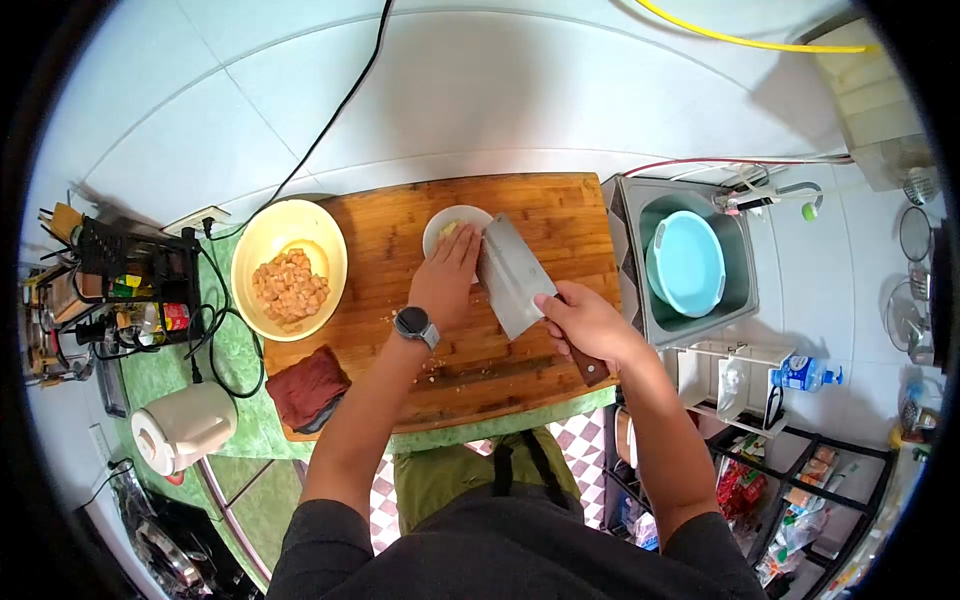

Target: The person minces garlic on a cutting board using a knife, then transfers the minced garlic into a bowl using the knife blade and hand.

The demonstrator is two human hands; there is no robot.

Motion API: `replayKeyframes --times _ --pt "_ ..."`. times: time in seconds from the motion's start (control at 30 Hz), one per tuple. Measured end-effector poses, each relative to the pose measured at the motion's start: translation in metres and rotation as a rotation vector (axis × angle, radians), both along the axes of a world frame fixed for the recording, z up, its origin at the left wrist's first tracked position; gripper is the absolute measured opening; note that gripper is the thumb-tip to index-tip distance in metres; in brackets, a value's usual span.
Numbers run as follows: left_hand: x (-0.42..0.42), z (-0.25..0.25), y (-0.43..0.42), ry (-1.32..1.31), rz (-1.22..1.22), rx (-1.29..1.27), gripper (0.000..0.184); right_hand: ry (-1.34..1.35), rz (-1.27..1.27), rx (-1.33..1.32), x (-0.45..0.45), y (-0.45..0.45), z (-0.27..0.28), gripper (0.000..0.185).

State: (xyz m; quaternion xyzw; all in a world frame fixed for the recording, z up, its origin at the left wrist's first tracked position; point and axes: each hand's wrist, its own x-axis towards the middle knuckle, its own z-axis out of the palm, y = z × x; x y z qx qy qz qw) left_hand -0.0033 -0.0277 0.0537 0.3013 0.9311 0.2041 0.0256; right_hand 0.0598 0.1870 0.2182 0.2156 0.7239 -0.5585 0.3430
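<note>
A wooden cutting board (400, 290) lies before me with small crumbs on it. My right hand (583, 325) is closed round the brown handle of a cleaver (516, 280), whose broad blade lies over the board and meets the right rim of a small white bowl (430, 236). Pale yellow bits show in that bowl. Over its lower part is my left hand (450, 275), with a watch on the wrist; its fingers are stretched out and close together, the tips at the yellow bits.
Left of centre, a yellow bowl (338, 250) holds diced meat. Near it are a dark red cloth (306, 387), a kettle (190, 428) and a black rack (150, 270). On the right, a sink (740, 255) holds a light blue basin (690, 262).
</note>
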Motion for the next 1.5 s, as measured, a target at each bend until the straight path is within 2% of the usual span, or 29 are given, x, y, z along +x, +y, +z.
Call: replayKeyframes --times 0.13,0.27,0.33,0.4,0.43,0.47,0.53,0.57,0.63,0.67,0.73,0.77,0.83,0.87,0.93,1.0,1.07,1.1,1.17,1.33,1.4,1.5 --pt "-0.003 0.008 -0.006 0.122 0.016 -0.056 0.088 0.002 -0.018 -0.060 0.009 0.011 0.000 0.030" --pt "-0.002 0.013 -0.002 0.055 -0.039 -0.057 0.086 0.010 -0.006 0.019 0.011 0.010 0.007 0.028" --pt "-0.005 0.009 -0.006 0.015 -0.027 -0.078 0.085 0.002 -0.045 -0.052 0.017 0.014 0.014 0.027" --pt "-0.010 0.007 -0.014 0.022 0.002 -0.045 0.070 -0.009 -0.092 -0.122 0.025 0.025 0.019 0.026" --pt "-0.010 0.006 -0.015 0.112 0.043 0.049 0.058 -0.012 -0.105 -0.111 0.030 0.031 0.020 0.026" --pt "-0.007 0.006 -0.016 0.109 0.043 0.044 0.058 -0.016 -0.117 -0.103 0.036 0.039 0.021 0.026" --pt "-0.002 0.017 -0.016 0.034 0.138 0.322 0.038 -0.035 -0.151 -0.137 0.052 0.064 -0.003 0.027" --pt "-0.002 0.017 -0.017 0.035 0.136 0.320 0.038 0.031 -0.141 -0.102 0.061 0.073 -0.013 0.024" --pt "-0.005 0.015 -0.017 -0.010 0.193 0.446 0.023 0.111 -0.140 -0.084 0.076 0.091 -0.040 0.023" --pt "-0.006 0.017 -0.017 -0.009 0.192 0.441 0.023 0.111 -0.140 -0.089 0.085 0.097 -0.054 0.023" --pt "-0.009 0.021 -0.015 -0.264 0.335 0.529 0.021 0.126 -0.209 -0.092 0.097 0.104 -0.079 0.022" --pt "-0.012 0.016 -0.016 -0.263 0.336 0.520 0.021 0.129 -0.201 -0.092 0.100 0.107 -0.089 0.020" --pt "-0.019 0.000 -0.021 -0.514 0.487 0.820 0.023 0.139 -0.187 -0.117 0.104 0.115 -0.117 0.020" --pt "-0.019 -0.004 -0.025 -0.511 0.489 0.808 0.023 0.149 -0.174 -0.133 0.106 0.118 -0.131 0.020" --pt "-0.015 0.001 -0.027 -0.712 0.623 1.100 0.022 0.176 -0.169 -0.153 0.103 0.118 -0.148 0.021" --pt "-0.007 0.005 -0.025 -0.752 0.670 1.081 0.024 0.203 -0.163 -0.173 0.098 0.118 -0.168 0.021" --pt "-0.001 0.010 -0.022 -0.848 0.772 1.258 0.027 0.214 -0.151 -0.230 0.091 0.121 -0.188 0.020" --pt "0.004 0.009 -0.024 -0.845 0.782 1.245 0.027 0.207 -0.152 -0.244 0.087 0.120 -0.190 0.020" --pt "0.015 0.007 -0.032 -0.868 0.734 1.377 0.029 0.199 -0.125 -0.216 0.079 0.117 -0.197 0.020" --pt "0.067 -0.005 -0.059 -0.892 0.865 1.234 0.026 0.110 -0.078 -0.297 0.070 0.105 -0.207 0.023" --pt "0.090 -0.003 -0.068 -0.858 0.993 1.195 0.025 0.082 -0.061 -0.305 0.077 0.098 -0.213 0.025" --pt "0.118 -0.034 -0.089 -0.806 1.071 1.224 0.022 0.075 -0.040 -0.338 0.099 0.083 -0.216 0.028"
